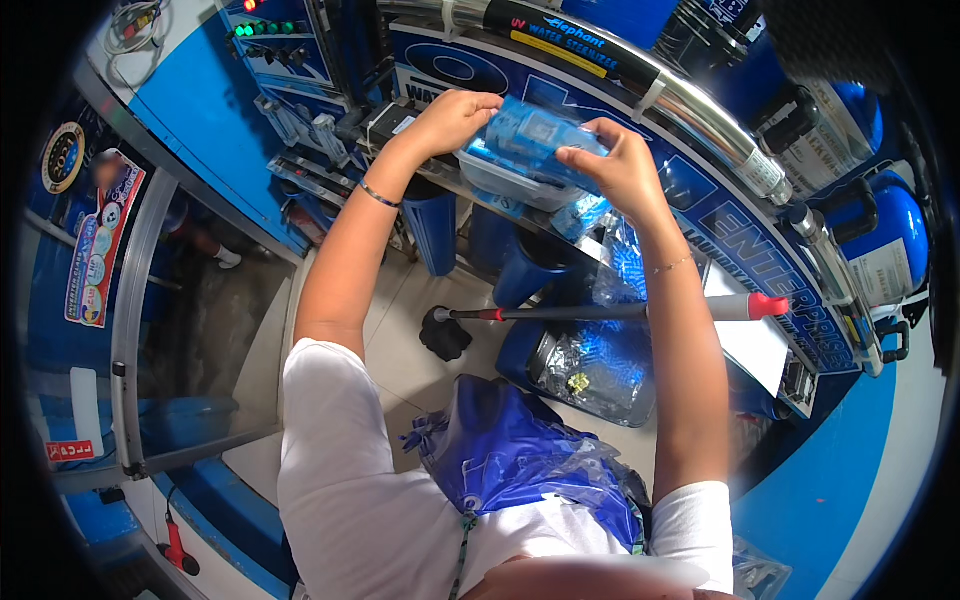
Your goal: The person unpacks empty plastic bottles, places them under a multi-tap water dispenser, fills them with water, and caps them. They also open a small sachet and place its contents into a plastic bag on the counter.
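Both my hands are raised at the shelf along the far wall. My left hand pinches the left end of a blue printed plastic film. At its right end, my right hand has thumb and fingers closed around the film's edge. The film lies over a translucent plastic tub, which holds more blue material. A crumpled blue plastic packet rests by the tub's right side, below my right hand. What lies under the film is partly hidden.
A mop handle crosses below my right forearm. Beneath it stands a blue bin of clear and blue plastic wrap. Steel sterilizer tubing runs above the shelf. A glass door is at left, with a person's leg behind it.
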A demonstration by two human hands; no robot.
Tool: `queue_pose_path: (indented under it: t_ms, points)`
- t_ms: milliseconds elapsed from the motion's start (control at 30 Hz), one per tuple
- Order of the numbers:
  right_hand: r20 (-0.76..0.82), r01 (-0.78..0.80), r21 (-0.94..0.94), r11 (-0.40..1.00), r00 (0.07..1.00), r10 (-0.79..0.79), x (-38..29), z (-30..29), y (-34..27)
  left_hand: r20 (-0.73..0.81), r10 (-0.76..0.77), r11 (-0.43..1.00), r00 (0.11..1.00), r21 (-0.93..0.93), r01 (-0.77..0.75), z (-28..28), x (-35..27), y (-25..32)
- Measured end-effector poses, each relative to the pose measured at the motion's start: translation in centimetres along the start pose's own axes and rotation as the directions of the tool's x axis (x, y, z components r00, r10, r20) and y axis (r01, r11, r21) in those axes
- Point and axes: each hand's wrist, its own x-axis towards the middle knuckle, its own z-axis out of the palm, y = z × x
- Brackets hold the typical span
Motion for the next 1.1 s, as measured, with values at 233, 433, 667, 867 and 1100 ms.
queue_pose_path:
  t_ms: [233, 433, 667, 867, 1100]
  points:
    - [-0.073, -0.139, 0.519, 0.844, 0.976, 0.205, -0.9, -0.8, 1.0, 0.032, 0.007, 0.998, 0.999, 0.066, -0.009, 0.1, -0.1, 0.6]
    - [0.119, -0.227, 0.870, 0.438, 0.958, 0.260, -2.7, -1.4, -0.2, 0.182, 0.208, 0.905, 0.961, 0.336, -0.260, 0.3, -0.9, 1.7]
    - [0.202, -0.304, 0.912, 0.274, 0.916, 0.346, -5.4, -1.0, -1.2, -0.298, 0.292, 0.949, 0.909, 0.208, -0.237, 1.4, -2.2, 6.3]
    - [0.210, -0.273, 0.876, 0.398, 0.958, 0.196, -8.4, -0.5, -1.2, -0.310, -0.049, 0.544, 0.950, -0.806, -0.235, 7.3, -5.6, 11.8]
    - [0.275, -0.342, 0.873, 0.348, 0.934, 0.229, -14.3, -0.7, -1.5, -0.029, -0.005, 0.191, 1.000, -0.981, -0.027, 11.6, -7.6, 14.5]
